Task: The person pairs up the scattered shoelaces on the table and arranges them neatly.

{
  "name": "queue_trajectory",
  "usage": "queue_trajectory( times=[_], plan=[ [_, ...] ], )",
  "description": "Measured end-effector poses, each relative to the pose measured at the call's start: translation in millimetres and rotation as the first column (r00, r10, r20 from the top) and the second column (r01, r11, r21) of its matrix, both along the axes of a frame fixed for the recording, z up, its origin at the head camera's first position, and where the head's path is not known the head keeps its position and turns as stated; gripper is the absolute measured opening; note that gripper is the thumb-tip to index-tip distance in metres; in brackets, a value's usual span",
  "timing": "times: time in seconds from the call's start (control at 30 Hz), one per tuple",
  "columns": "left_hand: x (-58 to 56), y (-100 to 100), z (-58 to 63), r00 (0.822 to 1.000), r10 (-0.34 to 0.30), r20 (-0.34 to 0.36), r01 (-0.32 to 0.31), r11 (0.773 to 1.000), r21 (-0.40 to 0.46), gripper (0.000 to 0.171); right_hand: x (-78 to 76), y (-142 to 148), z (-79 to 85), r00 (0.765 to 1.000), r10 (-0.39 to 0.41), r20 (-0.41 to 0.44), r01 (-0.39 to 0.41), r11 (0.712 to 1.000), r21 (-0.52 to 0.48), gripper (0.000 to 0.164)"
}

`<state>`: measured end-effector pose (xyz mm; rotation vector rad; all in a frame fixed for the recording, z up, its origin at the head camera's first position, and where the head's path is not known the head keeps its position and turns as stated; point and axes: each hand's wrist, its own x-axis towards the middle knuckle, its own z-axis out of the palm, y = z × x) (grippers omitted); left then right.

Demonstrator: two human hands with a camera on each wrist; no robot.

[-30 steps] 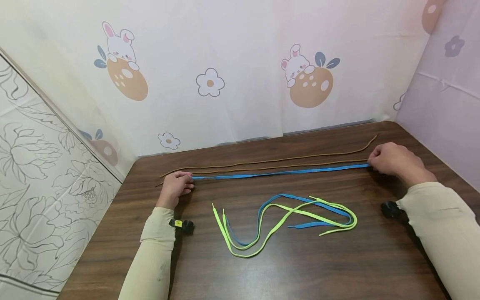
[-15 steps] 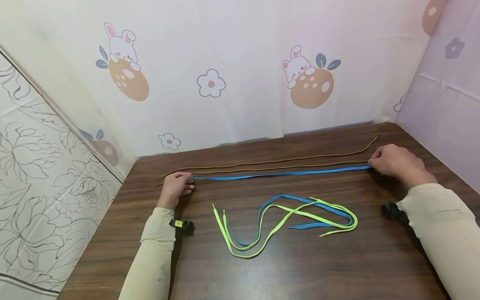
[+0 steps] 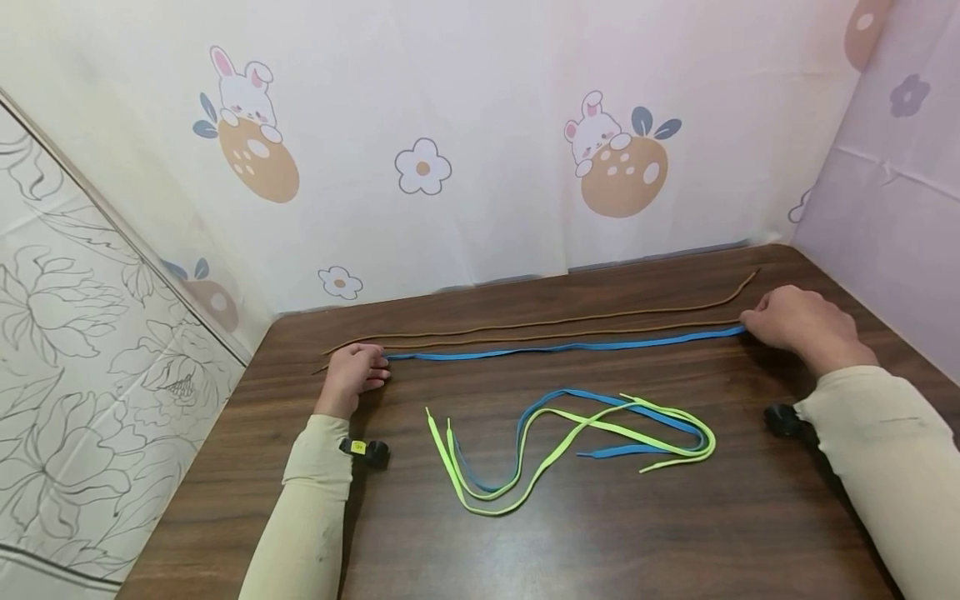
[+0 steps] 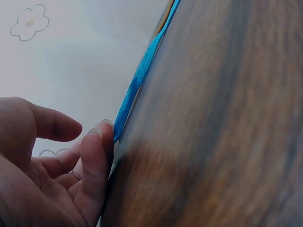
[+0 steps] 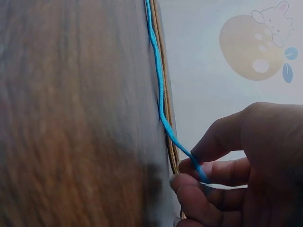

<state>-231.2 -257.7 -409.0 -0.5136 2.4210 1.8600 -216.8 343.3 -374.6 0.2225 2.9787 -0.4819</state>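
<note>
A flat blue shoelace [image 3: 592, 345] stretches nearly straight from hand to hand across the back of the table. My left hand [image 3: 354, 379] holds its left end at the fingertips, close to the wood; another finger stands apart above it in the left wrist view. My right hand [image 3: 806, 327] pinches the other end, and in the right wrist view the lace rises from the table into the fingers [image 5: 199, 203]. Just behind it run two thin brown shoelaces [image 3: 555, 319], roughly parallel, partly behind the hands at their ends.
Nearer the front lie yellow-green shoelaces [image 3: 558, 450] in loose curves, together with a second blue shoelace [image 3: 626, 451]. The dark wooden table [image 3: 570, 550] meets a printed wall covering [image 3: 495, 208] at the back. A black wrist camera [image 3: 375, 453] sits beside the left cuff.
My right hand has shifted very slightly right, still pinching the blue shoelace, whose right part lifts a little. The left hand stays in place.
</note>
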Motion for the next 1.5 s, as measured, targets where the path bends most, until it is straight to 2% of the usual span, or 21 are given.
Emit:
queue_trajectory(
  times=[0.47, 0.73, 0.83, 1.0, 1.2, 1.5],
  plan=[
    [-1.5, 2, 0.6, 1.0, -0.022, -0.017, 0.022, 1.0, -0.01, 0.032, 2.5, -7, 1.4, 0.987, -0.038, -0.157, 0.042, 0.999, 0.023, 0.026],
    [-1.8, 5, 4.3, 1.0, -0.026, -0.003, 0.026, 0.999, -0.025, 0.033, 2.8, -23, 6.3, 0.978, -0.016, -0.206, 0.019, 1.0, 0.013, 0.028],
    [-1.8, 6, 5.9, 1.0, -0.028, -0.001, 0.028, 0.999, -0.019, 0.033, 3.0, -31, 9.1, 0.977, 0.007, -0.213, -0.007, 1.0, 0.002, 0.025],
    [-1.0, 12, 9.6, 0.997, -0.073, -0.012, 0.072, 0.997, -0.036, 0.035, 6.0, -47, 16.3, 0.975, 0.06, -0.216, -0.066, 0.998, -0.018, 0.025],
    [1.8, 18, 13.6, 0.993, -0.112, -0.032, 0.11, 0.992, -0.068, 0.034, 8.7, -68, 23.6, 0.973, 0.135, -0.188, -0.144, 0.989, -0.035, 0.035],
    [6.5, 35, 18.9, 0.977, -0.208, -0.049, 0.204, 0.976, -0.071, 0.035, 16.2, -101, 27.8, 0.954, 0.248, -0.169, -0.25, 0.968, 0.011, 0.031]
  ],
)
